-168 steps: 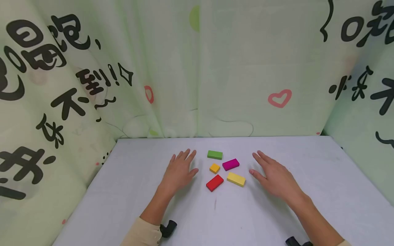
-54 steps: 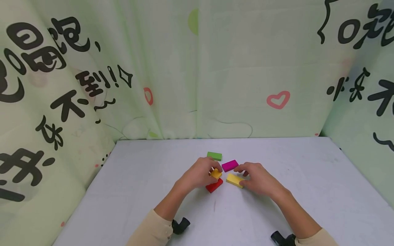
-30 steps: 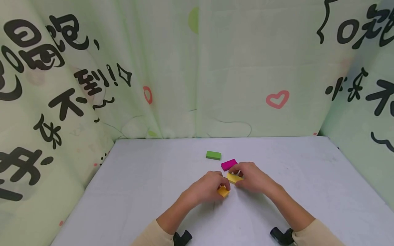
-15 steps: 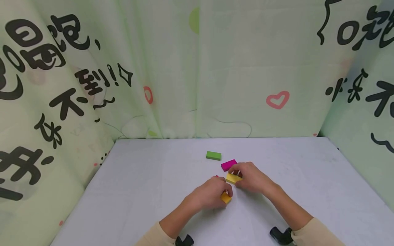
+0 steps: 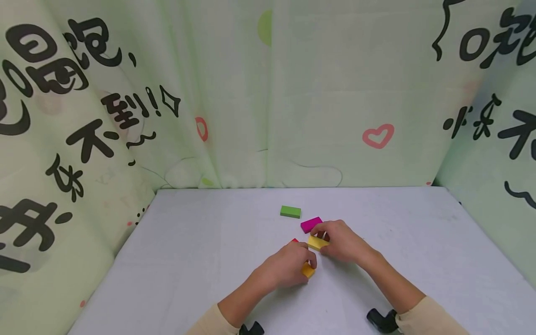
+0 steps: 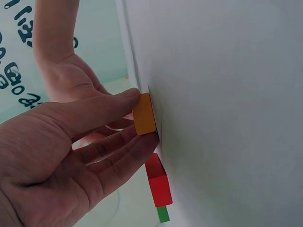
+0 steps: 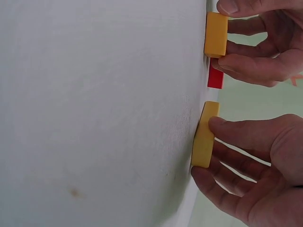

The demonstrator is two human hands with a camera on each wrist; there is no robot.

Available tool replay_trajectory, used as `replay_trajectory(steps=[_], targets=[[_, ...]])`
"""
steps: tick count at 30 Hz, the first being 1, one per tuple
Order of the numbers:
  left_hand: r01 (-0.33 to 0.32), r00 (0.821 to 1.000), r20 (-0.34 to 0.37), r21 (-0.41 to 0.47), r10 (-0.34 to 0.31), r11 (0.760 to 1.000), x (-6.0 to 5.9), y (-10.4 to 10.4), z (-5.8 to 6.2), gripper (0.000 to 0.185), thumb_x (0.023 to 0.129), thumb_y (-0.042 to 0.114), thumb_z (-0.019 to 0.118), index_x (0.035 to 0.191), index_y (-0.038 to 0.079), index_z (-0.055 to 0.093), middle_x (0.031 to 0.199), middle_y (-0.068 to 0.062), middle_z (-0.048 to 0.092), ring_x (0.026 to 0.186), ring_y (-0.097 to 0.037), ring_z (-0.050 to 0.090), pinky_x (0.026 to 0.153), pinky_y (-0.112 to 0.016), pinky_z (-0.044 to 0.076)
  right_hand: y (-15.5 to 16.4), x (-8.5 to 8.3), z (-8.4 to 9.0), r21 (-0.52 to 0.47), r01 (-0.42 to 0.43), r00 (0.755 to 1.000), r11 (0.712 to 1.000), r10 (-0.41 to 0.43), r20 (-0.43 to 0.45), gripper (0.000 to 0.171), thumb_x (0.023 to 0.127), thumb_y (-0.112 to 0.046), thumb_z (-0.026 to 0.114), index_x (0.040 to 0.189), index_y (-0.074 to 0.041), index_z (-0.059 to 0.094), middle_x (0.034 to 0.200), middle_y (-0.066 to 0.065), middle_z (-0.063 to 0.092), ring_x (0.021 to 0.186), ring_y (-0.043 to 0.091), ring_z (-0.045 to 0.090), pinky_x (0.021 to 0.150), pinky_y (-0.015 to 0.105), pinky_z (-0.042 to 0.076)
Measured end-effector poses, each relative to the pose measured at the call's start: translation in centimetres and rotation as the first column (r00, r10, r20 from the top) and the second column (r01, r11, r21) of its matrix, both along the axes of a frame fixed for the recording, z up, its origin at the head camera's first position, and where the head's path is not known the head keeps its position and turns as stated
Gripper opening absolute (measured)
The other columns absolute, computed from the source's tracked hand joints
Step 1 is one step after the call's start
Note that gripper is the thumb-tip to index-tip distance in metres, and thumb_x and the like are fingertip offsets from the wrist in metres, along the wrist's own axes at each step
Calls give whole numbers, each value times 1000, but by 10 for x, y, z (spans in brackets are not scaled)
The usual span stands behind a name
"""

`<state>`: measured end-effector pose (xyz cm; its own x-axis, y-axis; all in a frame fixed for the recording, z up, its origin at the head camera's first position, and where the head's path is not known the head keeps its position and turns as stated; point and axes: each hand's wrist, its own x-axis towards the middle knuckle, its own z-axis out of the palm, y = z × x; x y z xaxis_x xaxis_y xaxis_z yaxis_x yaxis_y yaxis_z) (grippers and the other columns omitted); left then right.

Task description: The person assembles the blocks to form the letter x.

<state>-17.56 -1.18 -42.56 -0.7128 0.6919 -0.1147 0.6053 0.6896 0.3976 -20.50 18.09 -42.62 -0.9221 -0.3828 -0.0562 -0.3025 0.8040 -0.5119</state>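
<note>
Your left hand [image 5: 284, 270] has pulled the orange block [image 5: 307, 270] toward you and pinches it; your right hand [image 5: 341, 242] pinches the yellow block [image 5: 318, 242].

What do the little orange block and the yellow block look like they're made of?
Orange block: probably painted wood, with a matte, even coat and crisp square edges. Yellow block: seemingly the same, matte with slightly rounded corners. Dense plastic can't be ruled out.

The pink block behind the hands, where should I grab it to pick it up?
Pinch the pink block across its two long sides, coming straight down from above. It lies flat on the table, thin and oblong, so the long edges sit close enough for thumb and finger. The right hand is nearest it.
</note>
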Motion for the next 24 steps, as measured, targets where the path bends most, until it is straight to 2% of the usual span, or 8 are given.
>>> replay_trajectory(steps=[10,16,21,24], targets=[[-15,1000,-1,-20,15,1000,2,0,1,25,81,15,90,103,18,78,96,7,68,87,-2,54,79,-13,50,0,1,0,-2,4,1000,1000,-4,2,34,81,-1,85,113,-9,76,94,1,71,91,16,64,81,34,59],[-11,1000,-5,-21,11,1000,4,-5,0,32,84,18,88,114,18,77,111,6,70,99,-4,59,85,-15,52,0,1,0,5,12,1000,1000,-12,0,34,81,-2,85,113,-9,76,96,0,72,92,16,64,82,34,60],[45,996,-76,-3,-45,999,9,-16,-1,30,93,22,80,123,19,77,118,7,71,112,-6,63,92,-16,53,0,1,0,4,10,1000,1000,-10,-5,33,82,-1,84,113,-9,76,96,0,71,92,17,64,82,34,59],[89,990,-111,-7,-90,996,15,-24,0,35,97,23,76,131,20,74,129,5,70,124,-9,62,99,-18,52,0,0,-1,6,20,1000,1000,-20,-1,33,82,-1,83,113,-9,75,96,0,71,92,17,64,83,35,59]])
